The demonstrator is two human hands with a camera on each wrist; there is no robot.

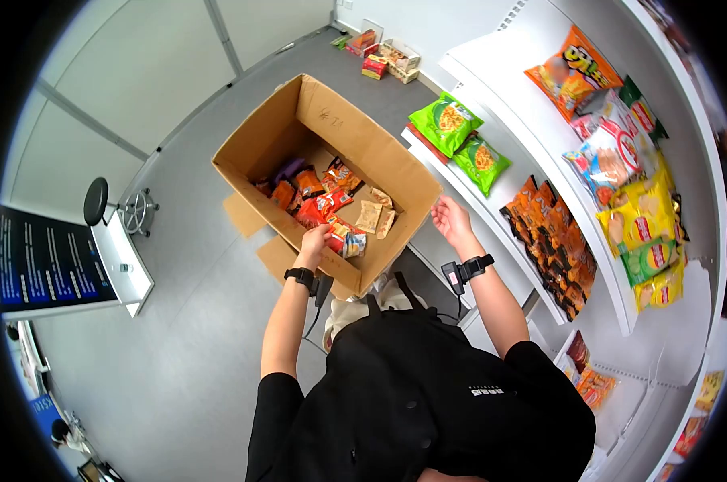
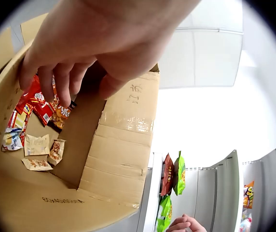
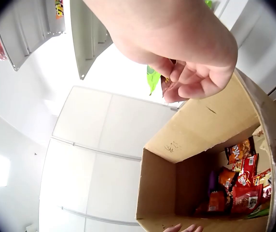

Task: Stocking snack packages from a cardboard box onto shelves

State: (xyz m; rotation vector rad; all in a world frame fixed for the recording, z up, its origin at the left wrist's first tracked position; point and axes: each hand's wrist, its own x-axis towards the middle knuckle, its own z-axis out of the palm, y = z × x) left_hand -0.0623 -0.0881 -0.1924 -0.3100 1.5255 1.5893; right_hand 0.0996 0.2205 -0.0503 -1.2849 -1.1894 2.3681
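A large open cardboard box (image 1: 387, 157) stands tilted before me, with several snack packets inside. Over its near edge hangs my left hand (image 1: 315, 243), just above a red packet (image 1: 325, 207); in the left wrist view its fingers bend loosely downward, thumb apart, holding nothing visible. Small beige packets (image 1: 369, 216) lie in the near right corner of the box. Just outside the right rim, my right hand (image 1: 453, 222) is raised between box and shelf. The right wrist view shows that hand's fingers (image 3: 200, 88) loosely curled, with no object visible among them.
At the right, white shelves (image 1: 492, 76) hold green snack bags (image 1: 448, 123), a row of orange-and-black packets (image 1: 548, 241) and yellow bags (image 1: 640, 213). Small boxes (image 1: 399, 55) sit on the floor by the far wall. A stool (image 1: 97, 201) stands at the left.
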